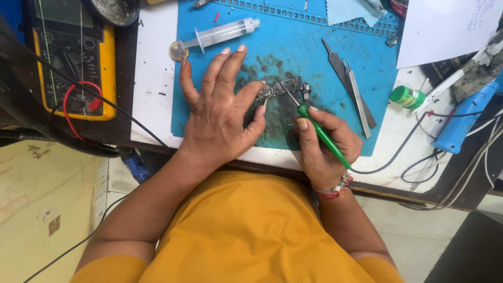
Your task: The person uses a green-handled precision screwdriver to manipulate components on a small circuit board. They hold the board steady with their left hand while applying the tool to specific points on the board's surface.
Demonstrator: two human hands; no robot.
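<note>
The left hand (217, 118) lies spread, fingers splayed, pinning a small circuit board (280, 89) on the blue mat (293, 47). The right hand (325, 144) is closed round a green-handled tool (319, 133) — tip on the board — so work looks mid-way, the board not yet set aside.

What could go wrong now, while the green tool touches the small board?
1. The left hand steadies the board only with fingertips, so it may slide on the blue mat if the tool in the right hand pushes hard.
2. The thin tip sits on the board, so a slip might scratch small parts.
3. The tweezers lie close to the right hand and might get knocked.
</note>
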